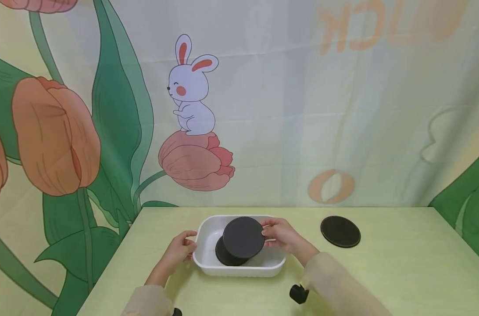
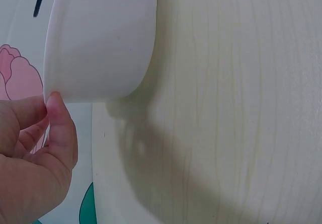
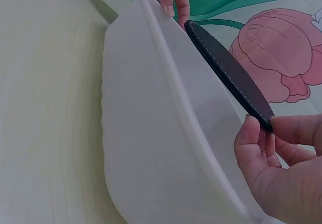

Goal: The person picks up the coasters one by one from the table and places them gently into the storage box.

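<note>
A white rectangular plastic basin with rounded corners stands on the table in the head view. My left hand pinches its left rim between thumb and fingers, as the left wrist view shows at the basin's corner. Above the basin's inside, my right hand pinches a round black coaster by its right edge. Stitching runs round this held coaster in the right wrist view, where it is tilted. Underneath, a second black coaster lies in the basin, partly hidden by the held one.
Another round black coaster lies on the pale wood-grain table, right of the basin. Behind the table hangs a curtain printed with tulips and a rabbit. A small black device is at the right sleeve.
</note>
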The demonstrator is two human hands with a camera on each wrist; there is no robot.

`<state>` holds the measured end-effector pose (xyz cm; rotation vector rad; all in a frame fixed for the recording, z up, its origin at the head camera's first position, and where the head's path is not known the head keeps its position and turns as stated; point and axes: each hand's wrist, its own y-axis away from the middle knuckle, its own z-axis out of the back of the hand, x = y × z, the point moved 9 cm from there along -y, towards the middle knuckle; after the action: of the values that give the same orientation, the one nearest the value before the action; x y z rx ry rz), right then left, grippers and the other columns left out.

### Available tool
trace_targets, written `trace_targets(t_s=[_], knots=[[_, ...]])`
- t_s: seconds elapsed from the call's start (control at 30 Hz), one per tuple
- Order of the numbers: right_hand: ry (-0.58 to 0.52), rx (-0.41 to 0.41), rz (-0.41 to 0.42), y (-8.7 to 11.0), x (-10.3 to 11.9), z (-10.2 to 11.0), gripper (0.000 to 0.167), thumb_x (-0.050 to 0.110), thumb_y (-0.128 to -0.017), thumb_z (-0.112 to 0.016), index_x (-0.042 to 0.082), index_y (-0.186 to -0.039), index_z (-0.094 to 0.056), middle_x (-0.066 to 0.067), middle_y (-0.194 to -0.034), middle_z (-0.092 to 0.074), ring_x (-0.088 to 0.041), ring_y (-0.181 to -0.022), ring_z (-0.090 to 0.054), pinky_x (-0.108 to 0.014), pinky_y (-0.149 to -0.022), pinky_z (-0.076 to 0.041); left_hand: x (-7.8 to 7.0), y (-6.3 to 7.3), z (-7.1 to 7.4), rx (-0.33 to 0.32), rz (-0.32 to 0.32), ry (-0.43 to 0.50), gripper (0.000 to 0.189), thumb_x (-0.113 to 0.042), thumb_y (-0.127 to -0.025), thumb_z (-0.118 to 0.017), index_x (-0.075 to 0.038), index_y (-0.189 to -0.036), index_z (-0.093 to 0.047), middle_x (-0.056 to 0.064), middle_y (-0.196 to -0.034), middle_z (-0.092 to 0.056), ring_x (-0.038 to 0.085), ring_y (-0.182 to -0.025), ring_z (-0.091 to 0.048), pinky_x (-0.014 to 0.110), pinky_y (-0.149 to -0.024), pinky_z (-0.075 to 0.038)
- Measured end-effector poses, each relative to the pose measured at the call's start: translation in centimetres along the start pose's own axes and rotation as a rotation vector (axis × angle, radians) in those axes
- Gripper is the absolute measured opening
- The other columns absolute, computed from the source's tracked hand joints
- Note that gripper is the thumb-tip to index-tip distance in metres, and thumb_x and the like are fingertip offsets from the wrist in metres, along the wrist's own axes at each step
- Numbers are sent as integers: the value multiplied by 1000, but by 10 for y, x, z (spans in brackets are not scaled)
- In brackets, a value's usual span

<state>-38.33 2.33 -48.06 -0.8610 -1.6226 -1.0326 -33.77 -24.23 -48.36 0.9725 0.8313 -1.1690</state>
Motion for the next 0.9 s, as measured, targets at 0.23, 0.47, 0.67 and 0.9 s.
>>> trace_targets(t_s=[0.23, 0.47, 0.67, 0.9], knots=[[11, -85, -26, -11, -12, -9, 29, -7, -78, -48, -7, -107, -48, 1, -67, -55, -10, -57, -55, -21, -50, -46, 2, -1, -1, 1, 6, 6, 34, -1, -86, -50, -1, -120, -45, 9, -85, -48, 18, -67, -53, 26, -56, -47], [3, -133, -71, -19, -25, -17, 29, -8, -77, -48, -5, -106, -47, 1, -62, -52, -8, -51, -51, -19, -45, -44, 3, -1, -1, -3, 9, 10, 34, -1, -86, -50, -1, -120, -45, 9, -85, -49, 19, -67, -53, 26, -56, -46], [15, -185, -96, -21, -33, -19, 27, -9, -77, -48, -5, -103, -50, -1, -61, -51, -10, -49, -50, -20, -43, -44, 3, -2, -1, -2, 5, 9, 34, 0, -86, -50, -1, -120, -45, 9, -84, -48, 19, -67, -54, 25, -55, -46], [31, -199, -117, -25, -42, -20, 28, -11, -75, -48, -5, -102, -50, -1, -61, -49, -10, -49, -48, -20, -43, -43, 4, -3, 0, -2, 8, 9, 34, -1, -86, -50, -1, -120, -45, 9, -84, -48, 19, -68, -54, 25, -55, -46]])
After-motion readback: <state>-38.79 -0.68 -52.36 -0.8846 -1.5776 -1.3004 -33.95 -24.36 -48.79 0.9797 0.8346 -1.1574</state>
